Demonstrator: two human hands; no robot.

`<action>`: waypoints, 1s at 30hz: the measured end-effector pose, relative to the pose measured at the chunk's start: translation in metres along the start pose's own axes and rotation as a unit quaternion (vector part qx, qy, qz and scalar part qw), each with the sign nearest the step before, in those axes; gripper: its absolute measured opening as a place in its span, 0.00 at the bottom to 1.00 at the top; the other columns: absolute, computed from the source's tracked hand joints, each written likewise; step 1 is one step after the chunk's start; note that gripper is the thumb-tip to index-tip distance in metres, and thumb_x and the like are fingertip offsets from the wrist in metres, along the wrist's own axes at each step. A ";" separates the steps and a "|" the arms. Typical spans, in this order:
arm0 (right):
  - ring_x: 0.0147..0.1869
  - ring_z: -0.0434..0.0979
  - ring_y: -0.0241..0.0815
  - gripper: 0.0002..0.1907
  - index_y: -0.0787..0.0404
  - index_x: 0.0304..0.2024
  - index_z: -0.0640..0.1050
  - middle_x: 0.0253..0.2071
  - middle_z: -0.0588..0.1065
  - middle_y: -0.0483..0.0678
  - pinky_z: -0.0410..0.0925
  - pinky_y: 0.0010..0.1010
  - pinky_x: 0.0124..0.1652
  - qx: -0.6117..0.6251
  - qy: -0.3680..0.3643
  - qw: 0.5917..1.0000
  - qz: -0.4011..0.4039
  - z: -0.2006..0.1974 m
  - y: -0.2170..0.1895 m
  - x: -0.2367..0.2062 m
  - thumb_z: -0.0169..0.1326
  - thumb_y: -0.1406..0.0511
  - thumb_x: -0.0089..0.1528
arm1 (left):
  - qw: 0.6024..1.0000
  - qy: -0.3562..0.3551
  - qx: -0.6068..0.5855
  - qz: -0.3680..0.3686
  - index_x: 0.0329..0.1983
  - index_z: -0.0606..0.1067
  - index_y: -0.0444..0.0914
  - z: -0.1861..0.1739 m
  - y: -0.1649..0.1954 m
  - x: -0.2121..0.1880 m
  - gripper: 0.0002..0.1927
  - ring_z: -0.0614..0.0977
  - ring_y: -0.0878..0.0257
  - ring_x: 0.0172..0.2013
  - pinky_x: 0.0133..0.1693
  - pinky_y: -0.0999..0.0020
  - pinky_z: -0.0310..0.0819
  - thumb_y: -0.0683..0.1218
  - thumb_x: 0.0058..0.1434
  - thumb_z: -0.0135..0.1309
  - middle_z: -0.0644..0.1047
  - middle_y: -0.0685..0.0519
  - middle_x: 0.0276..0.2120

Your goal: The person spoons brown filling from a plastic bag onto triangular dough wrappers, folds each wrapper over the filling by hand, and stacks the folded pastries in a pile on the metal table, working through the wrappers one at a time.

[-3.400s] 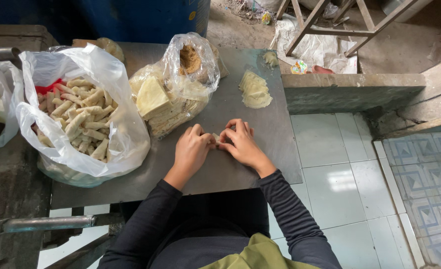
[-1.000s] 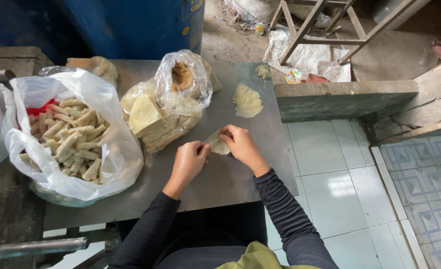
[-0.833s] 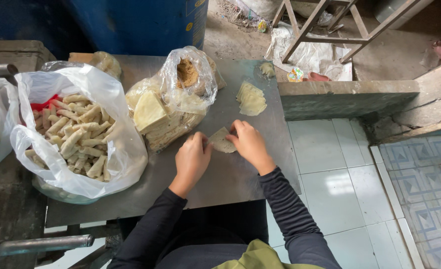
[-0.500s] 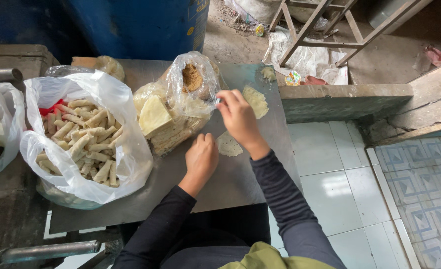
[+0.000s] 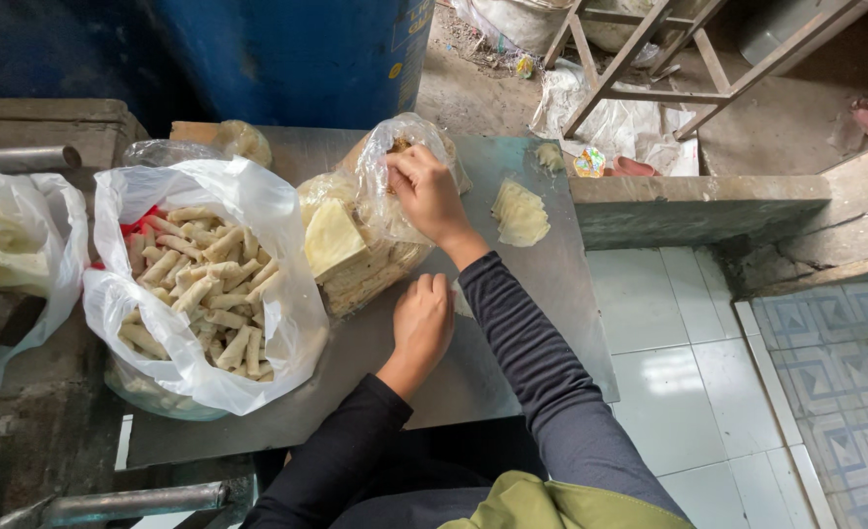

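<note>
1. R hand (image 5: 427, 193) is reaching into the mouth of a clear bag (image 5: 395, 201), fingers curled down into the brownish filling (image 5: 398, 147) at the top. Can't tell if it's gripping anything; fingertips are hidden in the plastic.
2. L hand (image 5: 422, 323) is lying palm-down on the metal table (image 5: 512, 333), fingers together and loosely flat, pressing on a pale wrapper (image 5: 460, 300) that is peeking out just at its R edge. Not closed around anything.
3. The clear bag is sitting just above the L hand, right under the R hand; inside it a stack of pale yellow square sheets (image 5: 334, 238) is leaning to the L of the R hand.
4. A small pile of wrappers (image 5: 519, 212) is lying on the table just R of the R wrist, not touching it.
5. A big white bag of rolled sticks (image 5: 204, 284) is sitting well L of both hands, w/ a red bit showing at its top L.
6. Another white bag (image 5: 13, 245) is sitting further L, at the frame edge.
7. A blue barrel (image 5: 297, 59) is standing beyond the table, above the R hand.
8. Both arms are in dark long sleeves (image 5: 542, 362); R forearm is crossing just R of the L hand.
</note>
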State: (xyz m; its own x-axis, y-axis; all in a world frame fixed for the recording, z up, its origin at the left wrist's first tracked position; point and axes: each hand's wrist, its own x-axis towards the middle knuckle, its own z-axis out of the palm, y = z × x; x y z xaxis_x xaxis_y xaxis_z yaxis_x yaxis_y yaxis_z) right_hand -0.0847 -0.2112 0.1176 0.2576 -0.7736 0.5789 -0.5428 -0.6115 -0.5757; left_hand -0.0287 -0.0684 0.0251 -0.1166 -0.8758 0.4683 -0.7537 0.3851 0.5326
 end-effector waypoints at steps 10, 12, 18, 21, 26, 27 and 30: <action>0.31 0.71 0.30 0.10 0.64 0.41 0.82 0.30 0.76 0.45 0.65 0.23 0.32 0.134 0.093 0.967 0.197 -0.006 0.027 -0.007 0.51 0.65 0.71 | 0.971 -0.060 -0.206 -0.105 0.43 0.71 0.37 -0.018 0.006 0.011 0.17 0.82 0.47 0.29 0.29 0.54 0.75 0.47 0.57 0.64 0.79 0.46 0.30; 0.31 0.70 0.27 0.10 0.63 0.42 0.81 0.31 0.75 0.42 0.65 0.20 0.31 0.216 0.130 0.940 0.232 -0.008 0.034 -0.008 0.50 0.65 0.71 | 0.971 -0.075 -0.198 -0.116 0.43 0.71 0.37 -0.019 0.006 0.011 0.19 0.82 0.47 0.28 0.28 0.54 0.75 0.48 0.53 0.65 0.79 0.46 0.30; 0.31 0.69 0.29 0.10 0.67 0.45 0.79 0.34 0.75 0.44 0.64 0.20 0.30 0.410 0.193 0.852 0.262 -0.036 0.048 -0.025 0.50 0.66 0.71 | 0.976 -0.020 -0.196 -0.093 0.45 0.72 0.37 -0.019 0.004 0.008 0.11 0.83 0.48 0.31 0.32 0.55 0.76 0.40 0.60 0.59 0.80 0.48 0.30; 0.33 0.70 0.31 0.10 0.69 0.47 0.78 0.34 0.75 0.44 0.64 0.22 0.32 0.473 0.216 0.810 0.273 -0.064 0.044 -0.059 0.50 0.67 0.71 | 0.969 -0.023 -0.219 -0.110 0.43 0.73 0.36 -0.024 0.003 0.005 0.10 0.84 0.50 0.32 0.32 0.57 0.77 0.40 0.60 0.59 0.81 0.48 0.31; 0.36 0.70 0.32 0.10 0.68 0.47 0.78 0.35 0.74 0.44 0.64 0.24 0.35 0.466 0.241 0.793 0.309 -0.096 0.022 -0.149 0.49 0.67 0.72 | 0.946 -0.045 -0.280 -0.157 0.43 0.73 0.33 -0.034 0.003 0.004 0.10 0.85 0.54 0.32 0.34 0.63 0.79 0.38 0.58 0.58 0.82 0.46 0.32; 0.36 0.70 0.32 0.10 0.68 0.47 0.78 0.36 0.74 0.44 0.64 0.23 0.35 0.442 0.241 0.801 0.324 -0.098 0.016 -0.166 0.49 0.66 0.72 | 0.941 -0.052 -0.289 -0.166 0.43 0.73 0.33 -0.035 0.003 0.005 0.10 0.85 0.56 0.32 0.35 0.64 0.79 0.37 0.59 0.58 0.82 0.46 0.31; 0.37 0.70 0.30 0.10 0.67 0.47 0.78 0.36 0.74 0.43 0.65 0.22 0.37 0.385 0.234 0.818 0.358 -0.095 0.002 -0.205 0.49 0.66 0.72 | 0.931 -0.069 -0.306 -0.189 0.44 0.73 0.33 -0.037 0.002 0.006 0.11 0.86 0.59 0.31 0.36 0.66 0.80 0.37 0.59 0.57 0.82 0.47 0.30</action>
State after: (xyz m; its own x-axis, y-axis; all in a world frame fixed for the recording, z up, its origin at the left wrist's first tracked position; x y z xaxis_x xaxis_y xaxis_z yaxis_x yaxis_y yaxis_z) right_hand -0.2149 -0.0377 0.0524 -0.3377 -0.9412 -0.0115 0.2892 -0.0921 -0.9528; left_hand -0.0075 -0.0619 0.0548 -0.0321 -0.9951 0.0939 -0.2529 0.0989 0.9624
